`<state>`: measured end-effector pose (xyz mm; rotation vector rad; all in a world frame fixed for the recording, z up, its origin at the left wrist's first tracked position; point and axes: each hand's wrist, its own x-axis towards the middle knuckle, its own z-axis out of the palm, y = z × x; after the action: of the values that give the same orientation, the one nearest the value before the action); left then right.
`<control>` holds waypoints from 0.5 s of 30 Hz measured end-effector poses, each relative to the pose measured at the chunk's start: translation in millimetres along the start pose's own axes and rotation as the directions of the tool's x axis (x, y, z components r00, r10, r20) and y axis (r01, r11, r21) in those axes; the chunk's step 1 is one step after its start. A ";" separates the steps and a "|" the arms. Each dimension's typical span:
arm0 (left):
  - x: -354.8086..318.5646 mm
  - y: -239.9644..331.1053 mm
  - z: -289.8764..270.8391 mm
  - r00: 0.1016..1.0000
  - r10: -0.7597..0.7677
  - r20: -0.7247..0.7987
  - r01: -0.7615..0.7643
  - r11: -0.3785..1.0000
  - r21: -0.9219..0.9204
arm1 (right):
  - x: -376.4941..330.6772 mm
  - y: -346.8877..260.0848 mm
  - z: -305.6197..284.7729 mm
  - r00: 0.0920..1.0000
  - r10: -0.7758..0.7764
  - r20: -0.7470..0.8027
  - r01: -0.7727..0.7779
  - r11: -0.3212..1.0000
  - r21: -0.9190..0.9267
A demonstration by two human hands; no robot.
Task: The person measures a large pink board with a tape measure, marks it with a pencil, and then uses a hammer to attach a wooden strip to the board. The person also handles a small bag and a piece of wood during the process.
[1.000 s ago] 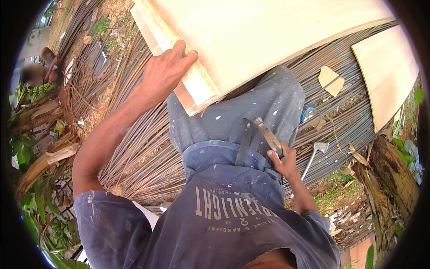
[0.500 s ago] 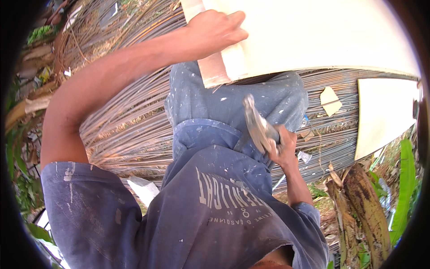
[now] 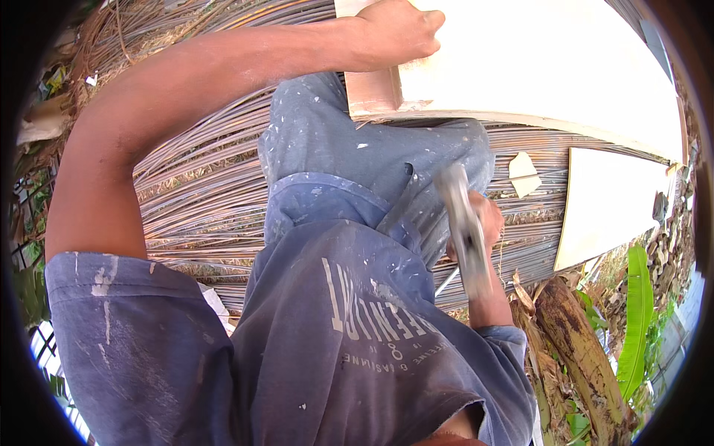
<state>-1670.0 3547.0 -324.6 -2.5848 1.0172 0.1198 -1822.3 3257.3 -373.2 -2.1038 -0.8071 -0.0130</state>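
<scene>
A pale, glaringly bright board [image 3: 535,67] lies at the top, across my knees, with a brownish wooden strip [image 3: 372,93] along its left end. Over that end my left hand [image 3: 398,33] is closed, fingertips pressed together; anything between them is too small to make out. My right hand [image 3: 487,219] grips a hammer, raised over my right thigh. The hammer's metal head [image 3: 467,238] is smeared by motion and covers part of the hand. Most of its handle is hidden.
Long rusty steel bars [image 3: 201,201] spread beneath me. To the right lie a small pale offcut [image 3: 524,175] and another pale board [image 3: 606,208]. Brown plant stems [image 3: 584,357] and a green leaf [image 3: 636,320] stand at the lower right.
The hammer has swung up toward me and slightly right, its head now turned nearly upright in view. My left hand, still closed, appears higher and farther right at the board's end.
</scene>
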 end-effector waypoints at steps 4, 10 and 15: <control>-10.9 -2.8 10.3 0.988 0.011 -0.154 -0.028 0.994 -0.102 | -1.1 16.1 6.6 0.942 0.291 0.169 -0.282 0.957 -0.074; -8.4 -4.3 -4.8 0.989 -0.008 -0.144 -0.004 0.997 -0.080 | -15.7 -1.4 -1.9 0.932 0.363 0.024 -0.363 0.923 0.130; -24.0 -5.5 20.2 0.955 -0.096 -0.279 0.035 0.976 -0.214 | -86.5 -5.9 1.2 0.822 0.565 0.077 -0.570 0.815 0.107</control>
<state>-1683.0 3573.3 -336.8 -2.8844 1.0637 -0.1853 -1894.3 3213.9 -394.5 -2.1507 -0.1631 0.3960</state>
